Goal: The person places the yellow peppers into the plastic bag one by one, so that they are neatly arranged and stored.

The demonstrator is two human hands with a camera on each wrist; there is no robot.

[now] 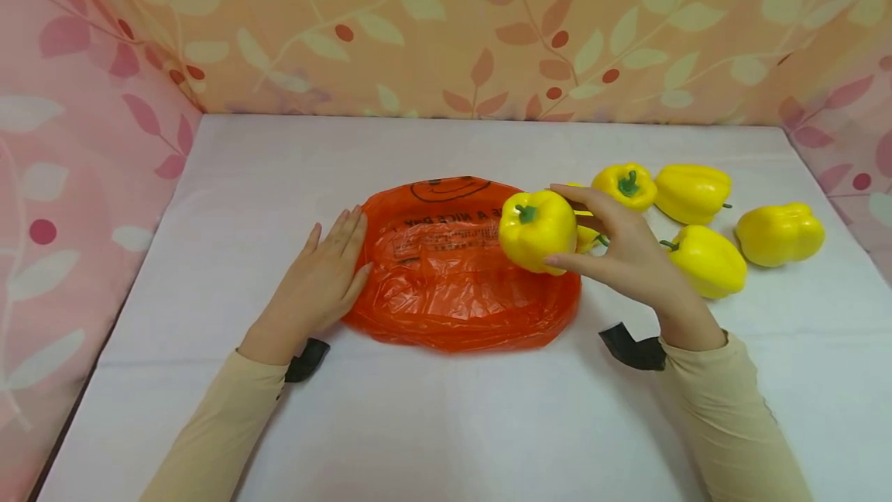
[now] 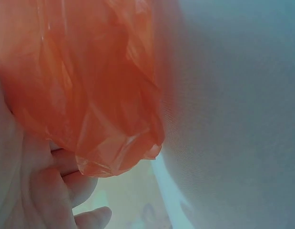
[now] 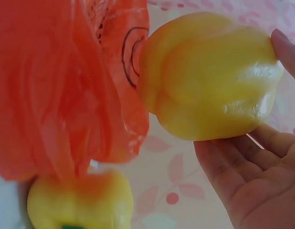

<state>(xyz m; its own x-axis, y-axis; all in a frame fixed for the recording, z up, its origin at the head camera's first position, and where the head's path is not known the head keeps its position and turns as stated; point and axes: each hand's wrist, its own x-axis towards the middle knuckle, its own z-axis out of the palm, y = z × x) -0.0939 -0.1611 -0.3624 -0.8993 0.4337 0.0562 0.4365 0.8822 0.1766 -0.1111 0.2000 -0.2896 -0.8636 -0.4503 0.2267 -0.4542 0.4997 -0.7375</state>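
Observation:
An orange-red plastic bag [image 1: 446,285] with black print and part of a drawn face stands open-mouthed mid-table. My left hand [image 1: 317,277] lies along the bag's left side, fingers extended; in the left wrist view the fingers sit beside the crinkled bag [image 2: 90,86]. With thumb and fingers, my right hand [image 1: 627,254] grips a yellow bell pepper [image 1: 535,235], which overlaps the bag's right part in the head view. The right wrist view shows this pepper [image 3: 209,78] held close beside the bag [image 3: 56,86]. Behind the right hand another yellow pepper [image 1: 588,238] is partly hidden.
Several more yellow bell peppers lie on the right of the white-covered table [image 1: 446,424], among them an upright one [image 1: 616,188] and a far-right one [image 1: 779,235]. Dark curved pieces [image 1: 634,347] stick out at both wrists. Flower-patterned cloth [image 1: 446,29] surrounds the table's back and sides.

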